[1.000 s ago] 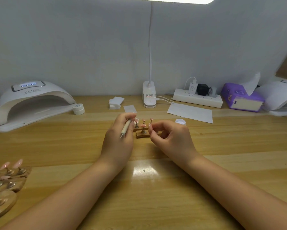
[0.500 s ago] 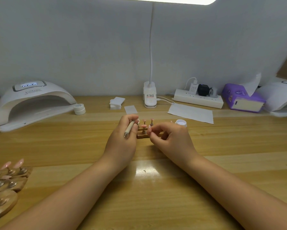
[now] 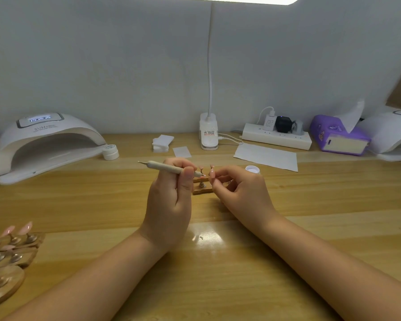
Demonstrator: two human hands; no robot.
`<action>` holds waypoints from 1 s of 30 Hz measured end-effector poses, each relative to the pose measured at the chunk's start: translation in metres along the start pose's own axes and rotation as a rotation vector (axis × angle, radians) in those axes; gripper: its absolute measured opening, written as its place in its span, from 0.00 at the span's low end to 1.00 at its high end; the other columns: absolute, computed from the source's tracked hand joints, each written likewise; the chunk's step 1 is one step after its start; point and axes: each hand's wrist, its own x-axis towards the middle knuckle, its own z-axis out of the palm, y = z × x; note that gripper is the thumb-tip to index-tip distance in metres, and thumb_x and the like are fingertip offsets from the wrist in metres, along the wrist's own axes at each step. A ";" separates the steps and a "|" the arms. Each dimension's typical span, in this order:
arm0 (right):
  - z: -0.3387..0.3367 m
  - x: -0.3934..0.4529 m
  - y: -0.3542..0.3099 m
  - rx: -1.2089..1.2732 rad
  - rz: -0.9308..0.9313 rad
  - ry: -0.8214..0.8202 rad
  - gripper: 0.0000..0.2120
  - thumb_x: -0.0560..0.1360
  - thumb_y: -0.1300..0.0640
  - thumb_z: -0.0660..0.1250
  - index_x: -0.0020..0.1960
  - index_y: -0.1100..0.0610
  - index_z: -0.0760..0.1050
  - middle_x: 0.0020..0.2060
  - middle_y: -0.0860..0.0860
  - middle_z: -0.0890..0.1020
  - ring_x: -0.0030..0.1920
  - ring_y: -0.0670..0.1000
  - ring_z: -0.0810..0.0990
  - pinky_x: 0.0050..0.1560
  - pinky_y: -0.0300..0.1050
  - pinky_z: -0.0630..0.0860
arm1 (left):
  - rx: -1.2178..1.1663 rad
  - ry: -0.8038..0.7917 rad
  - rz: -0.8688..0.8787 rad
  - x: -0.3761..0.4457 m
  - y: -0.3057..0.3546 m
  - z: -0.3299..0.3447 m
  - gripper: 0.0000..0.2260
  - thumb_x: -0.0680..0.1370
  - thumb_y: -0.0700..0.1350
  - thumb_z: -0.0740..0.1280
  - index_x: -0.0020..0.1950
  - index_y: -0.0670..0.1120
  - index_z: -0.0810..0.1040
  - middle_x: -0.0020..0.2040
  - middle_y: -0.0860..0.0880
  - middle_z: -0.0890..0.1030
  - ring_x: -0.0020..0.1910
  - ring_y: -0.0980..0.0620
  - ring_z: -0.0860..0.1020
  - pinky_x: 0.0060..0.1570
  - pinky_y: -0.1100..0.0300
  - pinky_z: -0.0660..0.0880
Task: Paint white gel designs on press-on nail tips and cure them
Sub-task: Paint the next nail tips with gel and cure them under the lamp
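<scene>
Left hand (image 3: 171, 200) grips beige dotting pen (image 3: 169, 168) horizontally; right hand (image 3: 239, 191) pinches pink nail tip (image 3: 212, 174) over small wooden stand (image 3: 202, 189), mid-bench.

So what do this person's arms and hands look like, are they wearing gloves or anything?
No gloves. Both forearms are bare right up to the bottom edge of the picture, with no sleeves in sight. The left hand and right hand show no watch, bracelet or ring that I can make out. The nails on the fingers look short and plain, though they are too small to judge polish.
</scene>
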 end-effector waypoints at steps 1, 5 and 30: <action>0.000 0.000 0.000 -0.001 -0.002 0.002 0.04 0.74 0.59 0.70 0.48 0.53 0.82 0.38 0.44 0.83 0.34 0.38 0.77 0.37 0.35 0.74 | 0.001 -0.002 0.002 0.000 0.000 0.000 0.06 0.81 0.50 0.55 0.49 0.52 0.71 0.35 0.57 0.75 0.34 0.57 0.75 0.36 0.68 0.71; -0.001 0.000 -0.002 -0.013 -0.020 -0.012 0.05 0.74 0.60 0.70 0.48 0.53 0.82 0.38 0.41 0.81 0.35 0.36 0.77 0.37 0.32 0.73 | 0.012 -0.018 0.014 0.001 -0.001 0.000 0.05 0.81 0.49 0.55 0.49 0.54 0.70 0.35 0.52 0.76 0.35 0.54 0.77 0.38 0.70 0.72; 0.000 -0.001 -0.001 -0.037 -0.071 -0.014 0.05 0.75 0.59 0.70 0.49 0.53 0.82 0.39 0.43 0.82 0.34 0.37 0.75 0.39 0.39 0.76 | 0.021 -0.054 0.033 0.000 0.000 0.001 0.05 0.81 0.48 0.55 0.51 0.54 0.70 0.36 0.53 0.77 0.38 0.55 0.78 0.41 0.71 0.73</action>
